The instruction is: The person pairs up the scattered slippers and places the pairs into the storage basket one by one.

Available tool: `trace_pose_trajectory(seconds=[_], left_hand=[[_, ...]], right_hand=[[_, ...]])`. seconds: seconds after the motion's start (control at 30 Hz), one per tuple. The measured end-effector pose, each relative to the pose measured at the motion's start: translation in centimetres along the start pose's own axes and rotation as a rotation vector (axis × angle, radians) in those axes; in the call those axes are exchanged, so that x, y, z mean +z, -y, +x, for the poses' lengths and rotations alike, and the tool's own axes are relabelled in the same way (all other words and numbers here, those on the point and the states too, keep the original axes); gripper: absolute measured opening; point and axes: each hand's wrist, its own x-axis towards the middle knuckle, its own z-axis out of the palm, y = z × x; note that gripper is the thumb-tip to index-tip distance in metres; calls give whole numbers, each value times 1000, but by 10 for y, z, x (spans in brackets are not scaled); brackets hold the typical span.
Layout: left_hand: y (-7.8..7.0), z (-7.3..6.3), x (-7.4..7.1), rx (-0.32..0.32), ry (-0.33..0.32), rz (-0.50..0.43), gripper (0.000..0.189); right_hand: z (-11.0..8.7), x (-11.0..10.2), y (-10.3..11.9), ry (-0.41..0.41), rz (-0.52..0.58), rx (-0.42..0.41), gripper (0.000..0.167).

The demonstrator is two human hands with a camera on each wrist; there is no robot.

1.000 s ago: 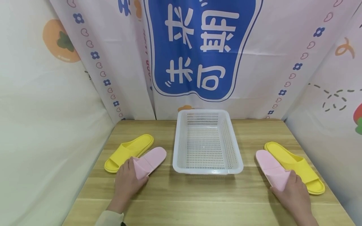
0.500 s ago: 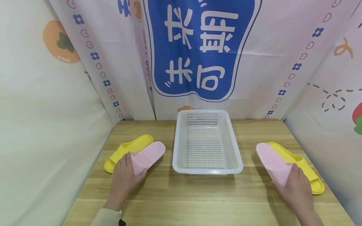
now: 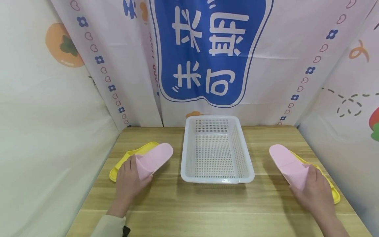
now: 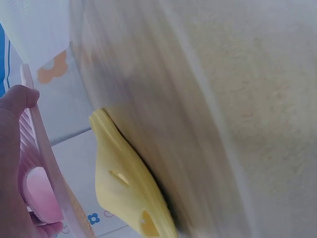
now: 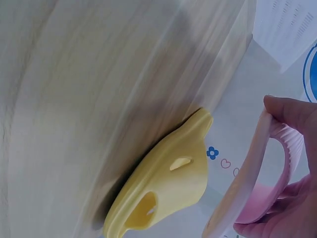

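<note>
My left hand (image 3: 128, 181) grips a pink slipper (image 3: 158, 156) at its front end, thumb on one side and fingers on the other. In the left wrist view this slipper (image 4: 42, 144) is lifted clear of the table, apart from a yellow slipper (image 4: 121, 178) lying below. On the other side, my right hand (image 3: 315, 192) holds a second pink slipper (image 3: 285, 159) the same way. The right wrist view shows that slipper (image 5: 245, 183) raised too, near another yellow slipper (image 5: 168, 173) on the table. Each pink slipper partly hides its yellow neighbour in the head view.
A white perforated plastic basket (image 3: 184, 154) stands at the middle back of the wooden table (image 3: 213, 210), between the two pairs. Printed cloth (image 3: 281, 75) hangs behind the table, with more cloth at both sides.
Both pink slippers have risen from the table in my hands and moved slightly away from me, covering more of the yellow ones. Basket and yellow slippers stay put.
</note>
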Motion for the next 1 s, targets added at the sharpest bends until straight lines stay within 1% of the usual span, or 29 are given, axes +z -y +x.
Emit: trace_pose_trajectory(seconds=[0.17,0.33,0.47,0.57,0.87,1.0], left_hand=[[4,7,2,55,-61,-15,98],[5,14,1,80,-99,-26,99],[3,20,-2,91,-123,-24,99],[2,25,-4,94,-121,-29,99],[-1,35,-8,97,-74,-58,100],[-3,39,-11,105,-58,-75,101]], right_hand=[[4,-3,-4,-15,-5,-41,97],[11,-6,-9,-32,-10,-83,97],[16,-8,-11,-61,-13,-125,96],[19,-10,-12,-69,-17,-147,98],[24,-15,-9,-28,-8,-131,104],[27,-17,-9,-26,-2,-142,104]])
